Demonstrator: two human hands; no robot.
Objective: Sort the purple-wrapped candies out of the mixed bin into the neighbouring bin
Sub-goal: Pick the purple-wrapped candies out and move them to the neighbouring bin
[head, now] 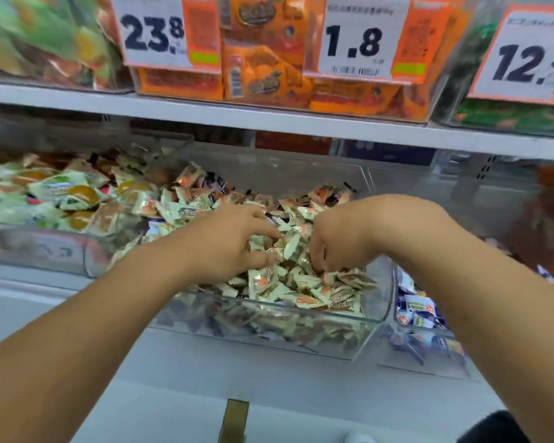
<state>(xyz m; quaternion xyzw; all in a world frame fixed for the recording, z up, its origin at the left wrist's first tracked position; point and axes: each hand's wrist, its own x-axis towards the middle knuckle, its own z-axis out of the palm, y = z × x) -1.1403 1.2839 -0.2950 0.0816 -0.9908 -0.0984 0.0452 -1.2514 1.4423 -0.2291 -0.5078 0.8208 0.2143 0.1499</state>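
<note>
A: Where are the hands?

B: Both reach into a clear plastic mixed bin (378, 318) at the centre of a white store shelf (301, 388). The bin is heaped with small cream-and-orange wrapped candies (288, 292). The left hand (227, 244) lies palm down on the heap, its fingers curled into the wrappers. The right hand (339, 241) is just beside it, knuckles up, its fingers bent down into the pile. The frame is blurred, so I cannot tell whether either hand is pinching a particular candy.

A: And the purple-wrapped candies?

B: A few dark purple wrappers (219, 183) show among the pale ones near the back of the mixed bin, and one more (154, 226) near its left edge. More purple-and-white wrapped candies (416, 310) lie in the neighbouring clear bin (429, 359), just to the right and partly behind the right forearm.

A: What else is nearby?

B: To the left sits another clear bin (32, 251) holding larger pale green packets with orange fruit pictures (71, 193). On the shelf above stand orange snack packs (263, 71) and three orange-bordered white price cards: 23.8 (154, 30), 1.8 (355, 39) and 12.5 (531, 59). Green packets sit at the upper right (506, 116).
</note>
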